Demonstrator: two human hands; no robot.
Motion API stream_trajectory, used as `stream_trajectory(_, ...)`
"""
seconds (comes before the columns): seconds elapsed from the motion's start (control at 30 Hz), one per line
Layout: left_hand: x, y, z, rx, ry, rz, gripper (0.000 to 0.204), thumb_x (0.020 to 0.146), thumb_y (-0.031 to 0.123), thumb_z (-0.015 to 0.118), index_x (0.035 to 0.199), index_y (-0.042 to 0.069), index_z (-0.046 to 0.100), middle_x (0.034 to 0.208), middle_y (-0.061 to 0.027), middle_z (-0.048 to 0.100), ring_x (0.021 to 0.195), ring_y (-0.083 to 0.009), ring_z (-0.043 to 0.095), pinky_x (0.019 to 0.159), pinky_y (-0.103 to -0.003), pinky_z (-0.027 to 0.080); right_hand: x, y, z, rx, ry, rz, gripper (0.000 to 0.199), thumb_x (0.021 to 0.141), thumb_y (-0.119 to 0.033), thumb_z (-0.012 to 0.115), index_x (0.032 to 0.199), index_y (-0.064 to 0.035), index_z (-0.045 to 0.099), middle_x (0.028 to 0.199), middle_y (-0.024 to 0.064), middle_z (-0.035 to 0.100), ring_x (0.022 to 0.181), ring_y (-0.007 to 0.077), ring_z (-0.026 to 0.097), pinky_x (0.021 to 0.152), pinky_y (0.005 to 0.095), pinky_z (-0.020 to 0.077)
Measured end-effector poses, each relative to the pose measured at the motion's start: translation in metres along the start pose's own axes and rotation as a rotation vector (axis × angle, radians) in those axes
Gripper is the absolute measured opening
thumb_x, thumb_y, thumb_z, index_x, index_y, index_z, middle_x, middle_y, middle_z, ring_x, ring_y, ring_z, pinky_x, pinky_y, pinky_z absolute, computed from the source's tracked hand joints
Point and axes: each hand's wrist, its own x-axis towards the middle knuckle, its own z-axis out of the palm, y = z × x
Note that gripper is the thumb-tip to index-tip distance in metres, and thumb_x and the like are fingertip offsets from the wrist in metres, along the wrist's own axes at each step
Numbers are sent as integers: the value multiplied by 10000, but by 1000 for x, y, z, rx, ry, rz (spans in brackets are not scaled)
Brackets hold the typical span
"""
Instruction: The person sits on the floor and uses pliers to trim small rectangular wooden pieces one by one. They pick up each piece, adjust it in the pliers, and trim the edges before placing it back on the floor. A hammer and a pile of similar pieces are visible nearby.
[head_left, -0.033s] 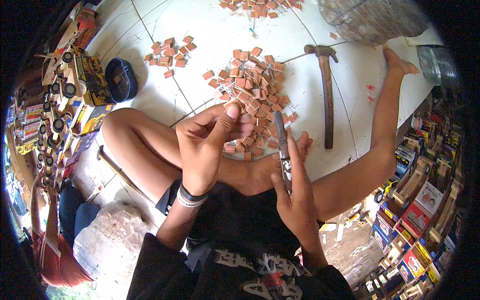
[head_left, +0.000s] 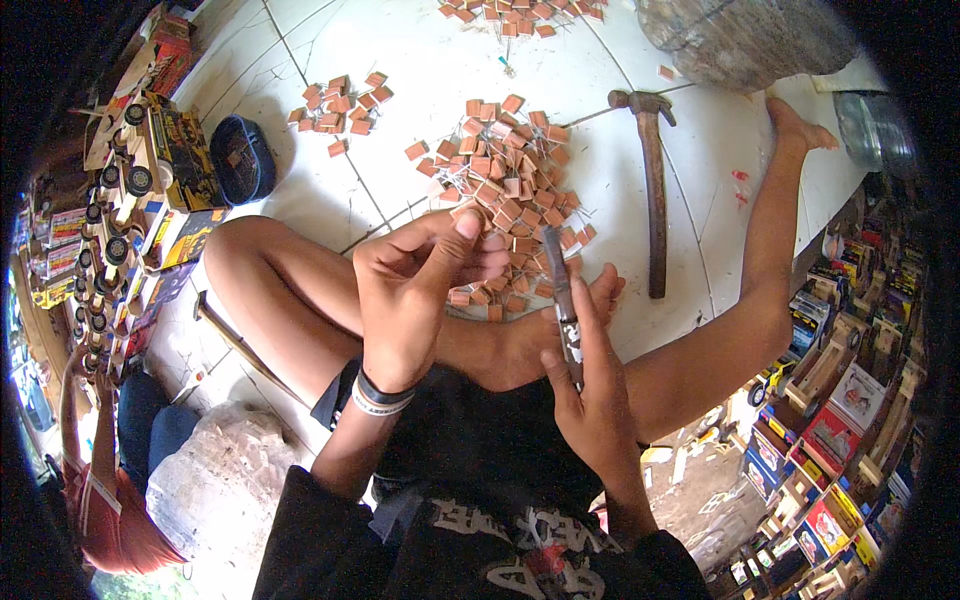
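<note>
In the head view, the left hand's [head_left: 410, 285] grip pinched a small brown block [head_left: 464, 211] beside the block pile's [head_left: 520, 180] near-left edge; the right hand's [head_left: 592, 390] grip enclosed a slim tool [head_left: 556, 265] (tip bare), which, slipping, could have nicked left fingers.

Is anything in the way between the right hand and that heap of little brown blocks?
Yes: in this view, the person's bare foot lies between the right hand and the heap. The tool in that hand also points toward the heap. Nothing else visible is between.
</note>
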Motion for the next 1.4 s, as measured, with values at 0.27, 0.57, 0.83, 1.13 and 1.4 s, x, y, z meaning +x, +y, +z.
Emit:
stream_trajectory(0.27, -6, 9, 3, 53, -83, -70, 243, 1029, 173, 686, 1068, -58, 748, 904, -127, 771, 767, -168, 746, 714, -291, 622, -1, 2, -3, 62, -80, -42, 676, 1074, -255, 562, 1616, 13, 259, 1567, 282, 439, 1428, 384, 486, 1145, 460, 404)
stream_trajectory(0.57, -8, 0, 7, 17, -36, -47, 225, 1022, 159, 697, 1057, -57, 746, 890, -121, 764, 781, -170, 749, 718, -296, 626, -3, -5, -1, 69, -61, -43, 674, 1081, -294, 545, 1606, 28, 272, 1577, 298, 416, 1448, 401, 460, 1146, 458, 400)
stream_trajectory(0.83, -15, -9, 12, -33, 9, 31, 226, 1031, 156, 683, 1029, -67, 722, 912, -82, 747, 811, -169, 742, 735, -301, 621, -6, -9, 10, 65, 13, -79, 656, 1075, -255, 559, 1588, 54, 291, 1533, 311, 459, 1421, 416, 490, 1128, 464, 414)
stream_trajectory(1.13, -11, -7, 13, -137, -180, -128, 300, 972, 101, 749, 1223, -42, 666, 1157, -91, 736, 1012, -128, 692, 926, -280, 554, -14, -4, 4, -21, -3, -92, 651, 1062, -223, 587, 1585, 44, 306, 1483, 302, 506, 1338, 409, 563, 1090, 468, 448)
stream_trajectory(1.4, -12, -15, 7, -327, -298, -386, 451, 914, 197, 817, 1303, 34, 661, 996, 11, 699, 870, -100, 648, 782, -258, 532, -28, -3, -11, 988, -338, 321, 892, 1003, -256, 690, 1661, -75, 114, 1017, 96, 552, 816, 166, 548, 739, 333, 494)
